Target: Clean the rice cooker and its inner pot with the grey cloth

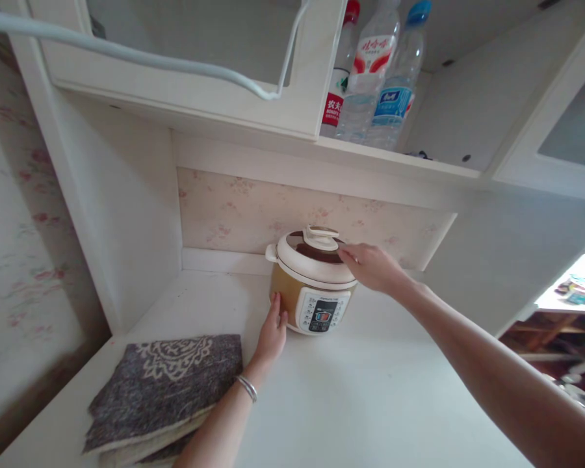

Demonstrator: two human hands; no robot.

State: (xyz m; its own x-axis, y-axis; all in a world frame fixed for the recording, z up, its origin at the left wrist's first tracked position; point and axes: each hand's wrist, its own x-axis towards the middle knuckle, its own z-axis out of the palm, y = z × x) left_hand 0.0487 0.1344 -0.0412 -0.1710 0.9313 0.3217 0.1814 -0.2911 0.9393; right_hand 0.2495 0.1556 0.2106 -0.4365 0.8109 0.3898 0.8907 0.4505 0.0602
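An electric pressure cooker (pixel 283 290) with a gold body and cream lid rim stands upright on the white counter, with a control panel on its front. The lid (pixel 292 252) is on, with a dark top and a cream handle (pixel 320 238) in its middle. My left hand (pixel 273 330) rests against the front left of the body, fingers stretched out and thumb apart. At the right side of the lid is my right hand (pixel 370 265), its fingers bent in and closed at the rim. It hides that side of the cooker.
A folded grey cloth (pixel 175 383) with a pale pattern lies on the counter (pixel 370 403) at front left. Overhead, a cabinet shelf (pixel 400 159) holds several plastic bottles (pixel 390 104). A white cable (pixel 141 58) hangs across the upper left cabinet door (pixel 195 97).
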